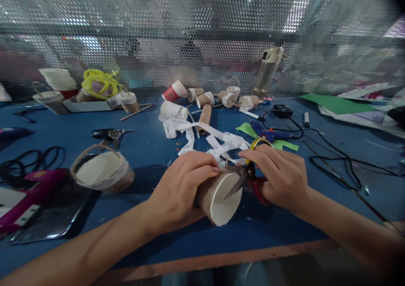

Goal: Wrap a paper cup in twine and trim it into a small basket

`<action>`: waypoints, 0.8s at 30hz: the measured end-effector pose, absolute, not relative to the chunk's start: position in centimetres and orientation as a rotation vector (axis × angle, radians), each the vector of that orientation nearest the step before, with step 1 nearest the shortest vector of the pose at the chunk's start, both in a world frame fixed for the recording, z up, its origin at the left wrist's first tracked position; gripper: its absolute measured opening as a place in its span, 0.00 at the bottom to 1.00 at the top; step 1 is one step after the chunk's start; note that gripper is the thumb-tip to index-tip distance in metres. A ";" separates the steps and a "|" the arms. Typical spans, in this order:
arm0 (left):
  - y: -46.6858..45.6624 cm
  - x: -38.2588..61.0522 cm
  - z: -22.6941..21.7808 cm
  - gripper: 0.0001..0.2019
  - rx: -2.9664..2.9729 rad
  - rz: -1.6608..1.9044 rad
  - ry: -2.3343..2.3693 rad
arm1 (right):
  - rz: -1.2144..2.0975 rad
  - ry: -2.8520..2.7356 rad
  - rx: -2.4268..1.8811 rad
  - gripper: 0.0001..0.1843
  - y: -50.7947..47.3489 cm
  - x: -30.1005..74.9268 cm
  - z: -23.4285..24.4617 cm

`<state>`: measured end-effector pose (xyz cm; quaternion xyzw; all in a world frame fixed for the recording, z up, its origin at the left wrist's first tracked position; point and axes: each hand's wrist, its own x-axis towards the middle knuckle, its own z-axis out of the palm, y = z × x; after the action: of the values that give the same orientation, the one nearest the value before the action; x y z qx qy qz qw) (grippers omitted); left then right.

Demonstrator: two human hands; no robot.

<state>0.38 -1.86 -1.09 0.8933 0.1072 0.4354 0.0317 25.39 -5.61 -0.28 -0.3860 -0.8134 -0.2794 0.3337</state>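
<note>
My left hand [180, 184] is closed round a twine-wrapped paper cup [220, 201] that lies on its side, its white open mouth towards me. My right hand [278, 176] grips scissors [245, 176] with yellow and red handles; the blades reach across the cup's rim. Both hands work just above the blue table [152, 151], near its front edge. White paper strips [202, 136] lie right behind the hands.
A finished cup basket with a twine handle [103, 172] stands at the left. A pink glue gun [28, 193], black cables [335, 163], a twine spool [205, 117], several paper cups [202, 98], a blue glue gun [272, 134] and green paper [338, 104] are spread about. Perforated metal screen behind.
</note>
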 end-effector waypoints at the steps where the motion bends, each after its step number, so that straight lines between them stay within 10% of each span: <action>1: -1.9 0.4 -1.1 0.23 2.752 1.340 0.331 | -0.729 -2.122 -1.004 0.11 -5.6 25.4 -0.3; 24: -1.9 0.3 -1.1 0.28 2.676 1.352 0.304 | -0.763 -2.134 -1.066 0.15 -5.6 25.3 -0.3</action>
<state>0.34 -1.93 -1.05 0.8862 0.1005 0.4478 0.0637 25.34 -5.61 -0.32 -0.4042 -0.8091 -0.2895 0.3133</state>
